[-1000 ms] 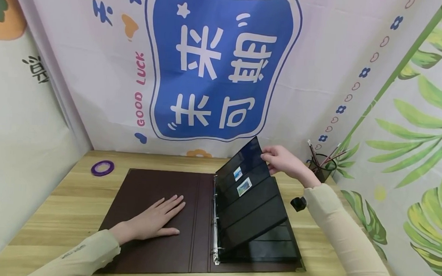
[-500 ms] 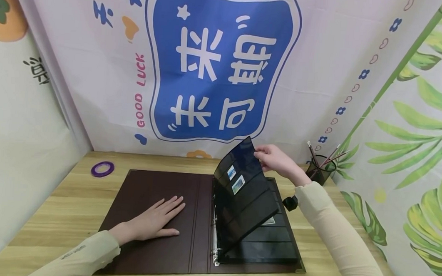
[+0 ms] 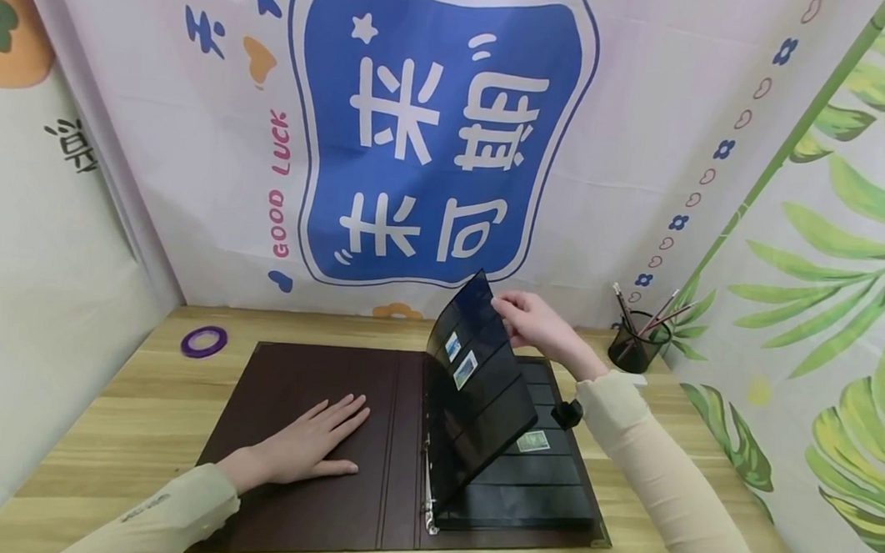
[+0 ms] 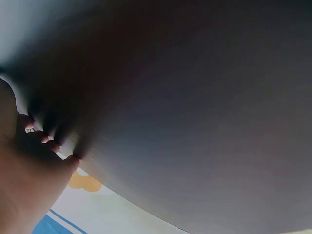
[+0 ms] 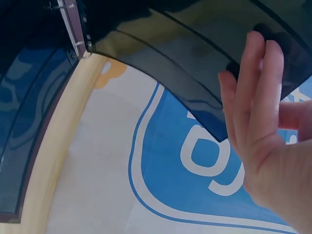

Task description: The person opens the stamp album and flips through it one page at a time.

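Note:
A dark brown ring-binder stamp album [image 3: 317, 370] lies spread on the wooden table. My left hand [image 3: 302, 444] rests flat on its left cover, fingers straight. With thumb and fingers, my right hand [image 3: 533, 323] pinches the outer upper edge of a black stamp page [image 3: 488, 408], raised and bent on the metal rings [image 3: 430, 505]. Two small stamps sit in this page's strips, one of them a landscape stamp [image 3: 465, 370]. Underneath, another page shows a pale green stamp [image 3: 533, 441]. In the right wrist view the fingers [image 5: 263, 92] lie against the page; the thumb is behind it.
Behind the album's right side stands a black mesh pen holder [image 3: 634, 351] with several pencils. A purple tape roll [image 3: 204, 342] lies at the table's back left. Printed cloth [image 3: 215, 173] hangs close behind and at both sides.
My right hand has moved left with the page, which stands steeper and more bent. The green stamp beneath has come into full view. My left hand stays in place.

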A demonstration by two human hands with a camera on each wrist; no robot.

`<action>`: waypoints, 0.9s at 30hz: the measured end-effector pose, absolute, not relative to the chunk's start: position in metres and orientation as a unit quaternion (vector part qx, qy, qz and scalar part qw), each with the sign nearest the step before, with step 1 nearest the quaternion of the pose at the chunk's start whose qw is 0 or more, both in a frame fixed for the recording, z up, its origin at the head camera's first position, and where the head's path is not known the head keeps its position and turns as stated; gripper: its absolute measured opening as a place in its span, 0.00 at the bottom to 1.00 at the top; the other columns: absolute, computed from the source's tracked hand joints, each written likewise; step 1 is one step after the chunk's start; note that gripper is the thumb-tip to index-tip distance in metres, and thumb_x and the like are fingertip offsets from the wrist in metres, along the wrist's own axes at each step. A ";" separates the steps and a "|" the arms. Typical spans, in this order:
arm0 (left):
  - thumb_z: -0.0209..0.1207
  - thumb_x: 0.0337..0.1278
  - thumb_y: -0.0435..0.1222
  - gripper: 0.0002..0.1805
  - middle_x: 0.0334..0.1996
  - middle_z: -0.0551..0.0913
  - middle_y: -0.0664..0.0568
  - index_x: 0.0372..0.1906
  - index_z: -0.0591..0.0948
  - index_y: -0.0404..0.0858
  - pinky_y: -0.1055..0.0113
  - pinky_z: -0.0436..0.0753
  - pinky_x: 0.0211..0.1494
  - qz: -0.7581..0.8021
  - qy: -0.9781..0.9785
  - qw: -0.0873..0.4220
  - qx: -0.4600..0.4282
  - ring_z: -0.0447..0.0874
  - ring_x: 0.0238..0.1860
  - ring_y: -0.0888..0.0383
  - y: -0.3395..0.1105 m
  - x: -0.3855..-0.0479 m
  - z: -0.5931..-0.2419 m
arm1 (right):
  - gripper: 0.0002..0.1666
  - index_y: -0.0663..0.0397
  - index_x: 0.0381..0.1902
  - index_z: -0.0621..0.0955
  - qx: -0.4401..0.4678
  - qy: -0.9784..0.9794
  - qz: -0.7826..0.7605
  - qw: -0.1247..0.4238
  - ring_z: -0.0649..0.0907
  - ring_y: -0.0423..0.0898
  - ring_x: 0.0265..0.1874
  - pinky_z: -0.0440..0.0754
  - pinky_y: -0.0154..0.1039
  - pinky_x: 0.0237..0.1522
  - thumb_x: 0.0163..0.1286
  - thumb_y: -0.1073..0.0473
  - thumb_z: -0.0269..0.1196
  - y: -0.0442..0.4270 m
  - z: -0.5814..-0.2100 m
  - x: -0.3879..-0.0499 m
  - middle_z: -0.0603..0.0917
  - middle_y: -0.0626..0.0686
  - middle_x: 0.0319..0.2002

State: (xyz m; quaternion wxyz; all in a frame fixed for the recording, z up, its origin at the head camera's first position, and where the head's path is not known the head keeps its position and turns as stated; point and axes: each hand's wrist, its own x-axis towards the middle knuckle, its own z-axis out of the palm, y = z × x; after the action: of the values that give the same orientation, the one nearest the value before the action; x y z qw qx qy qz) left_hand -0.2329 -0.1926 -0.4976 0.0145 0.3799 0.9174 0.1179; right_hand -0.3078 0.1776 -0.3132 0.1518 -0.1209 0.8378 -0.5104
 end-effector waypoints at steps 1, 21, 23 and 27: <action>0.49 0.66 0.63 0.46 0.78 0.56 0.40 0.77 0.59 0.37 0.35 0.59 0.73 0.120 0.918 0.020 0.378 0.55 0.78 0.39 -0.192 -0.233 -0.497 | 0.24 0.65 0.59 0.72 -0.118 0.831 -0.522 0.150 0.66 0.38 0.17 0.68 0.30 0.21 0.81 0.50 0.47 0.177 -0.315 -0.306 0.68 0.46 0.24; 0.54 0.69 0.55 0.44 0.80 0.52 0.41 0.79 0.53 0.37 0.41 0.57 0.78 0.353 0.883 0.080 0.300 0.50 0.80 0.40 -0.149 -0.246 -0.416 | 0.34 0.67 0.75 0.58 -0.205 0.795 -0.561 0.106 0.79 0.40 0.51 0.82 0.36 0.55 0.80 0.55 0.50 0.181 -0.369 -0.267 0.66 0.70 0.70; 0.53 0.70 0.54 0.43 0.80 0.52 0.43 0.79 0.53 0.39 0.43 0.58 0.78 0.383 0.871 0.088 0.295 0.52 0.80 0.43 -0.135 -0.251 -0.399 | 0.35 0.70 0.75 0.57 -0.221 0.784 -0.569 0.110 0.79 0.42 0.53 0.82 0.33 0.54 0.79 0.57 0.51 0.180 -0.371 -0.266 0.63 0.72 0.72; 0.49 0.72 0.56 0.40 0.80 0.53 0.49 0.80 0.52 0.45 0.46 0.60 0.78 0.445 0.845 0.118 0.273 0.54 0.80 0.47 -0.108 -0.259 -0.369 | 0.37 0.69 0.75 0.57 -0.256 0.767 -0.576 0.117 0.77 0.50 0.61 0.83 0.35 0.55 0.79 0.55 0.53 0.177 -0.374 -0.266 0.62 0.71 0.73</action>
State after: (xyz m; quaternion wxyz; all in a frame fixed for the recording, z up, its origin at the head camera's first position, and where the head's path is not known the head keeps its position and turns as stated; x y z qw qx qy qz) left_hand -0.2588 -0.1081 -0.3686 0.1177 0.2731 0.8450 0.4445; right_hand -0.2656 0.1766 -0.3744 0.1169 -0.2565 0.7672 -0.5761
